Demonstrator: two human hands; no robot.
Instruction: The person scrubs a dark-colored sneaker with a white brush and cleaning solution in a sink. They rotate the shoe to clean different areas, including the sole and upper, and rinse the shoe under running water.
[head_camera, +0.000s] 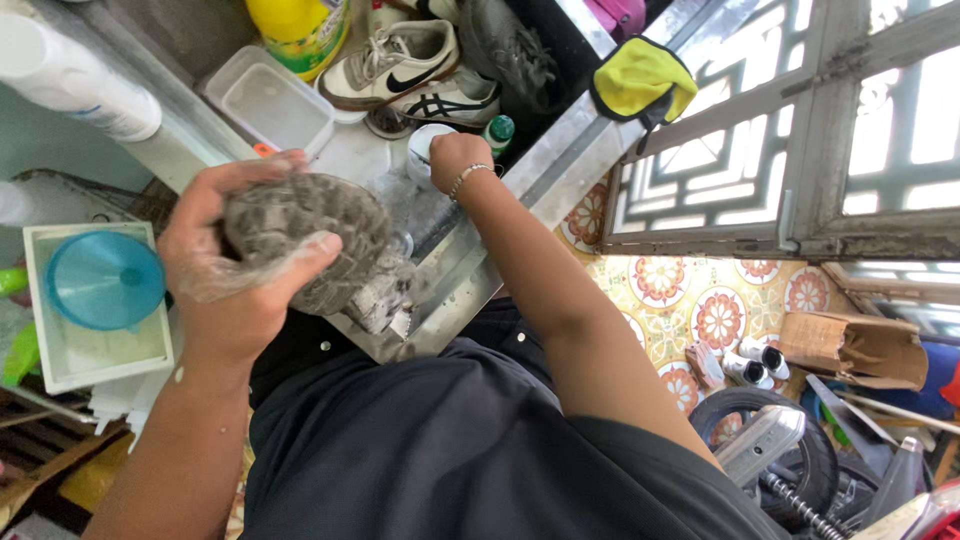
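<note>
— What sits furthest left?

— A blue funnel (104, 280) lies in a white tray (60, 362), with a white bottle (75, 75) above it near the top edge.

— And the person's hands?

— The left hand (235, 270) is clamped around a grey, soapy shoe (310, 245), thumb on one side and fingers wrapped over the other, holding it in the air above the rim of the metal sink (560, 170). Suds cling to the hand. The right hand (452, 155), a bracelet on its wrist, reaches down into the sink and closes on a small white container (428, 148); how tightly, one cannot tell.

— What else is in the sink?

— A clear plastic box (270, 100), a yellow bottle (298, 30), and two white sneakers (400, 65) lying beside a dark shoe (505, 45).

— Further right?

— A yellow cloth (640, 80) rests on the sink's edge, just before a window grille (800, 130). Below is a patterned tile floor (700, 310).
</note>
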